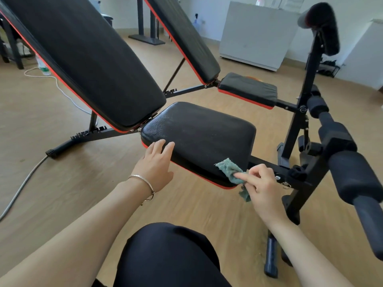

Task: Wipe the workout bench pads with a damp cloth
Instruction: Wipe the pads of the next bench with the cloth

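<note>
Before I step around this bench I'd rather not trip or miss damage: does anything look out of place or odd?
Two cables trail loose on the floor: a grey cable by the bench's foot and a white cord behind the backrest pad. The seat pad shows faint streaks, no visible tears.

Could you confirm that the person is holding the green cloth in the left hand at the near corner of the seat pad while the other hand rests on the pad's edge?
Not quite: the head view shows the green cloth in the right hand, not the left. It is at the near corner of the seat pad, and the left hand rests on the pad's edge.
</note>
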